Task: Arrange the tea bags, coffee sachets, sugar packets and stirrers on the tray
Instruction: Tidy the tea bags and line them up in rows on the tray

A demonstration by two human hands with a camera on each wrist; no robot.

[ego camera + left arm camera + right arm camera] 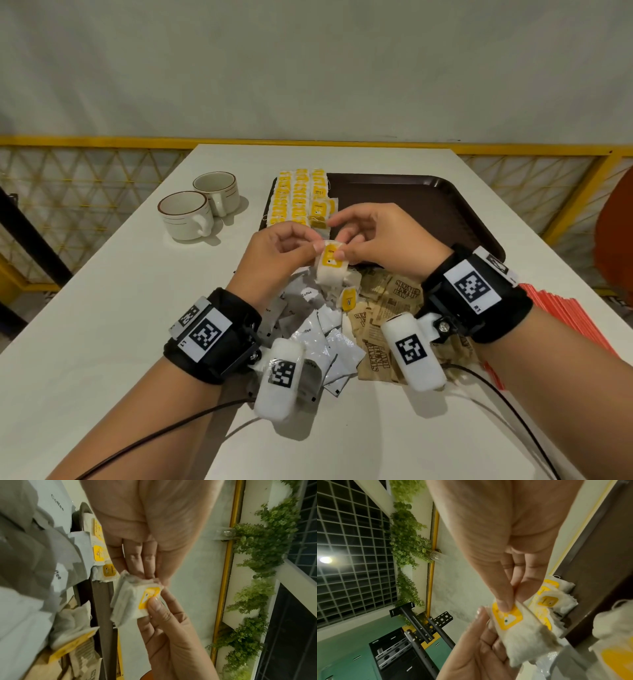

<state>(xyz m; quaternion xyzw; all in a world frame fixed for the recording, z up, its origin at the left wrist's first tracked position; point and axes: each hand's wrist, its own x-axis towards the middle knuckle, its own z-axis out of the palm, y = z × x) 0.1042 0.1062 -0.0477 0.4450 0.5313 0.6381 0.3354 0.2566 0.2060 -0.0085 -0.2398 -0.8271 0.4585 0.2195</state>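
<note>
Tray: a dark brown tray [428, 202] is sitting toward the far edge of the white surface [102, 308]; rows of tea bags [298, 197] with yellow tags are lying along its left side, the rest showing bare.
Held tea bag: a small stack of tea bags [331, 265], yellow tag on top, is hanging above the near edge of the tray, over the loose pile.
Left hand: the left hand [277, 251] is pinching the stack's upper left corner, its fingers [137, 566] curled round the top.
Right hand: the right hand [383, 240] is pinching the yellow tag, thumb pressing on its face, fingers [503, 601] clenched on it.
Coffee sachets: white coffee sachets [315, 329] are lying heaped near the surface's near edge, several reading "Coffee".
Sugar packets: brown sugar packets [387, 305] are lying just beside the sachets on the right, printed "SUGAR IN THE RAW".
Stirrers: red stirrers [561, 315] are lying bunched at the right edge.
Cups: two cream cups [198, 209] with brown rim lines are standing side by side, touching, left of the tray, showing nothing inside.
Tag print: too small to read.
</note>
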